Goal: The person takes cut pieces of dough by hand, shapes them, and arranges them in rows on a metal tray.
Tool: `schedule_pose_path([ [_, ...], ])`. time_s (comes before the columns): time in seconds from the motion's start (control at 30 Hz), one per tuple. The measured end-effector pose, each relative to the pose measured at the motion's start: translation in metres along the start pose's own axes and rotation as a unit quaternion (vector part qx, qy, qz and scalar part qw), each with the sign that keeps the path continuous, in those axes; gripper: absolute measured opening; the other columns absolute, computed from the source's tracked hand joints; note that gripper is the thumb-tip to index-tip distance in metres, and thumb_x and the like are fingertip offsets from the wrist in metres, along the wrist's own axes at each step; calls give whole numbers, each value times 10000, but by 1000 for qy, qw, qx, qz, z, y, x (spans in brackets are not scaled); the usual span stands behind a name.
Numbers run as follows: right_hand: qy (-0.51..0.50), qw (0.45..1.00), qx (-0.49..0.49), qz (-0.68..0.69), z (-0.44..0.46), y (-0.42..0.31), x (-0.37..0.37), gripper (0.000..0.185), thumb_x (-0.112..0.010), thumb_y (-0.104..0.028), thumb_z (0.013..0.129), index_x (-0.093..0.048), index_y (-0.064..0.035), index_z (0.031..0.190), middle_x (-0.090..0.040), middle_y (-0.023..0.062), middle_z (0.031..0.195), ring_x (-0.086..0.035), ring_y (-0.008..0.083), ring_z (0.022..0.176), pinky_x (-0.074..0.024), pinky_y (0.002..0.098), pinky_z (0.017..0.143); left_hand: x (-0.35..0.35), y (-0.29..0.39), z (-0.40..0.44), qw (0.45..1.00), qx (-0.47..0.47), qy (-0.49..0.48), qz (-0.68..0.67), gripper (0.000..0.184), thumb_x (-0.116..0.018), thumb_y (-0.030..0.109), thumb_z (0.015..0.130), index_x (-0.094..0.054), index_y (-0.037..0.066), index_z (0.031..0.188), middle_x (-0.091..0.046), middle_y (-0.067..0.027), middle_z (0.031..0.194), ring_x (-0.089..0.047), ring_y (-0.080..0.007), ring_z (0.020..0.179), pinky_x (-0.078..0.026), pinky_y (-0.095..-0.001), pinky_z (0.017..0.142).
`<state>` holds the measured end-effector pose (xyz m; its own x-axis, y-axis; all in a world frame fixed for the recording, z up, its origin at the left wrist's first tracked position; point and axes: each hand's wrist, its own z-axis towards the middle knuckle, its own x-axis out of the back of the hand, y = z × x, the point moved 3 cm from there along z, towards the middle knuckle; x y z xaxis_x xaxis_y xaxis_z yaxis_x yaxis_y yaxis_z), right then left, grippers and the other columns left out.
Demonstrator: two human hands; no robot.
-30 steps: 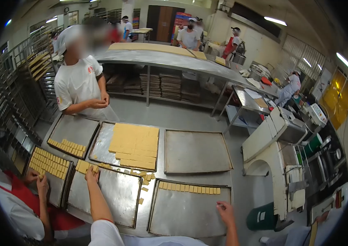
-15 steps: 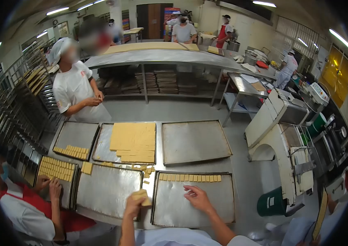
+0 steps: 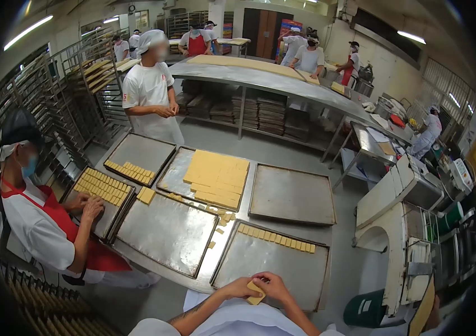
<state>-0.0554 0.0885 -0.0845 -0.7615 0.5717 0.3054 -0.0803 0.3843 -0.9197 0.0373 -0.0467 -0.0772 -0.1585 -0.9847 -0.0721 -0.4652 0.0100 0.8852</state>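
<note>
- Between eight and nine o'clock on a clock face laid over the view, a co-worker in a red apron (image 3: 68, 221) is seen, with both hands lowered over the left tray (image 3: 105, 219), where rows of small yellow pieces (image 3: 103, 186) are set out.
- Toward nine o'clock, more cut pieces (image 3: 131, 172) are lined along the near edge of the far tray (image 3: 140, 150).
- Between seven and eight o'clock, the middle tray (image 3: 162, 235) is laid on the metal table (image 3: 211, 260), with a small yellow slab (image 3: 145, 195) at its far left corner.
- Near the clock's centre, a large scored sheet (image 3: 216, 175) is carried by another tray (image 3: 172, 178); loose offcuts (image 3: 225, 216) are scattered just below it.
- Near six o'clock, a flat yellow block (image 3: 255, 297) is held in front of the body. It is gripped by the left hand (image 3: 240, 288); the right hand (image 3: 273, 286) is brought against its upper edge with curled fingers, though whether it is pinched there cannot be told.
- The block is judged light, soft and easily dented or snapped, probably not slippery; it is best held by opposite edges, with broad, gentle finger pressure and support underneath.
- Between five and six o'clock, a single row of pieces (image 3: 276, 239) is spaced along the far edge of the near tray (image 3: 282, 270).
- At four o'clock, one further tray (image 3: 291, 196) is placed.
</note>
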Motion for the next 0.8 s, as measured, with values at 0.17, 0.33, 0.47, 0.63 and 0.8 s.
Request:
schedule_pose_path([
  [0.17, -21, 994, 60, -85, 2, -18, -4, 286, -734, -296, 902, -734, -84, 1094, -716, 77, 981, -638, 150, 832, -519, 284, 785, -1, -15, -5, 989, 58, 20, -136, 461, -816, 210, 818, -645, 52, 1216, -687, -50, 1056, -667, -147, 934, -555, -299, 755],
  [0.33, -15, 997, 30, -64, 10, -17, -6, 385, -708, -405, 893, -726, -86, 1108, -724, 115, 992, -660, 227, 865, -529, 343, 808, 4, -18, -3, 977, 59, 79, -187, 583, -821, 207, 810, -589, 109, 1336, -677, -57, 1093, -661, -141, 940, -548, -279, 740],
  [0.47, -37, 999, 1, -19, 15, -10, -6, 342, -709, -366, 917, -724, -90, 1119, -735, 76, 995, -664, 177, 919, -525, 328, 833, 2, -3, -6, 986, 32, 88, -140, 750, -837, 208, 790, -484, 97, 1442, -633, -84, 1153, -637, -149, 957, -536, -269, 740],
  [0.63, -61, 998, -10, 6, 16, 5, -12, 395, -692, -395, 921, -705, -72, 1147, -729, 97, 1041, -673, 188, 990, -518, 321, 884, 5, -7, -7, 985, 76, 129, -87, 1085, -885, 262, 723, -248, -9, 1559, -571, -180, 1292, -617, -213, 1073, -551, -314, 792],
  [0.8, -73, 997, -16, -12, 7, -10, -15, 411, -698, -400, 918, -691, -53, 1138, -722, 94, 1044, -664, 172, 972, -513, 313, 876, 6, -5, -13, 988, 65, 120, -70, 1169, -899, 297, 699, -187, -24, 1569, -541, -230, 1347, -616, -228, 1065, -547, -320, 764],
])
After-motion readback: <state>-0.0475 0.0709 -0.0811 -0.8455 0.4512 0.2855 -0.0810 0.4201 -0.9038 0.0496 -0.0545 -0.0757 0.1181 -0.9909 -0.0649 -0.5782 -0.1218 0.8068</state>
